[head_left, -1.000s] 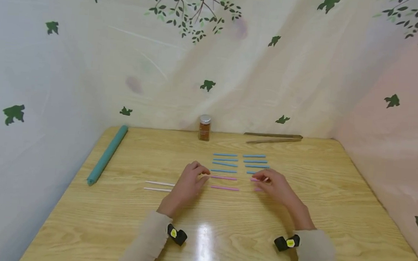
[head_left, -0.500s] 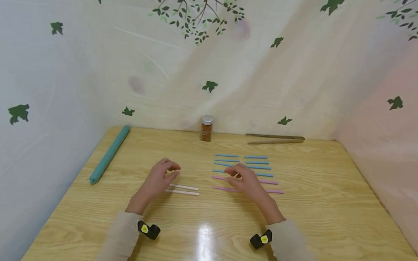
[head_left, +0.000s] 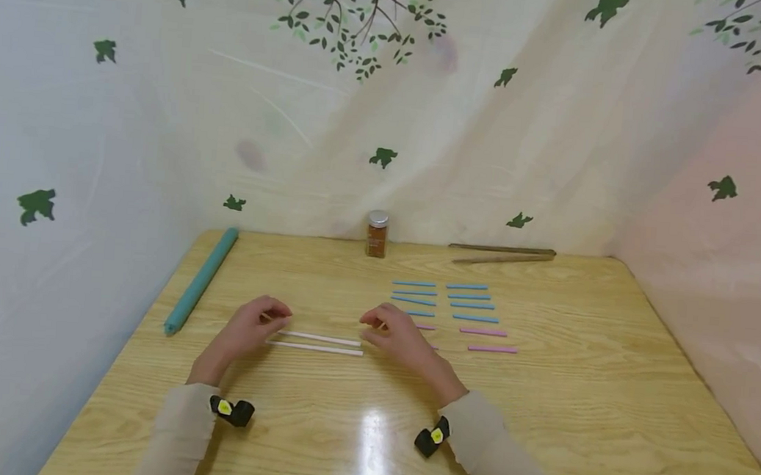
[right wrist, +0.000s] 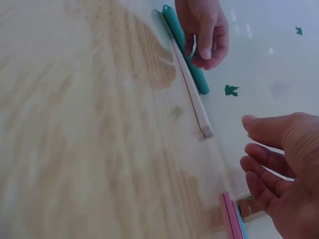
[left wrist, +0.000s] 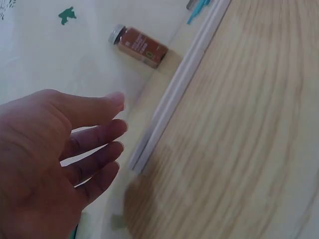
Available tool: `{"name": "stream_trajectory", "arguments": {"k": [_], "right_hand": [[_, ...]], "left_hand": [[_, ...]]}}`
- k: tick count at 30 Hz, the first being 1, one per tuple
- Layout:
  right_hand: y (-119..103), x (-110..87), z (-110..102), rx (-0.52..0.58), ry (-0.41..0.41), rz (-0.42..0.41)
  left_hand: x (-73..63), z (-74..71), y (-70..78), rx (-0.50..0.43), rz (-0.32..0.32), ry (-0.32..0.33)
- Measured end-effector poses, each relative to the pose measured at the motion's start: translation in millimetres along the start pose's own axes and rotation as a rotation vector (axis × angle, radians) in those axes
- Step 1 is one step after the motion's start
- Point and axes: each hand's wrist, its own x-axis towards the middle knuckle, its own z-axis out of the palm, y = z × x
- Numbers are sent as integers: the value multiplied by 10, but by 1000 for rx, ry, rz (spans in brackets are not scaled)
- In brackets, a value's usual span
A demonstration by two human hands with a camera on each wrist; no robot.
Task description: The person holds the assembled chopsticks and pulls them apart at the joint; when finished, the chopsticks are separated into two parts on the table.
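Two long thin white sticks (head_left: 320,338) lie side by side on the table, running left to right. My left hand (head_left: 251,326) hovers at their left end, fingers loosely bent and holding nothing. In the left wrist view a gap shows between the fingertips (left wrist: 117,128) and the white sticks (left wrist: 174,94). Just past the right end of the pair is my right hand (head_left: 403,338), also holding nothing, its thumb (right wrist: 259,128) and fingers apart. It partly hides the left pink sticks and one blue stick.
Several blue sticks (head_left: 472,297) lie in two columns, with pink sticks (head_left: 492,348) in front. A capped spice jar (head_left: 377,236) and wooden tongs (head_left: 505,256) are at the table's back edge. A green roll (head_left: 201,280) lies along the left side. Printed cloth hangs around the table.
Both hands have moved left, from around the left pink sticks to the two ends of the white sticks. The right pink sticks are uncovered; the sticks keep their places.
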Motion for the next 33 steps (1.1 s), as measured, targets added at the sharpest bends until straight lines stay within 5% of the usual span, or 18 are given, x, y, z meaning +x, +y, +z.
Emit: {"name": "stream_trajectory", "arguments": {"k": [16,23,28,33], "right_hand": [[-134,162,227,-163,-114,25],[-144,167,273,-224,-127,-24],[-190,129,221,-226,-83,2],[-259,94,109,-244,-20,-31]], "left_hand": [[30,30,-56,125,97,-87],[24,38,-41,153,45,-116],[-10,-3,88,120,31,-131],[15,-49,362,106,45,-224]]}}
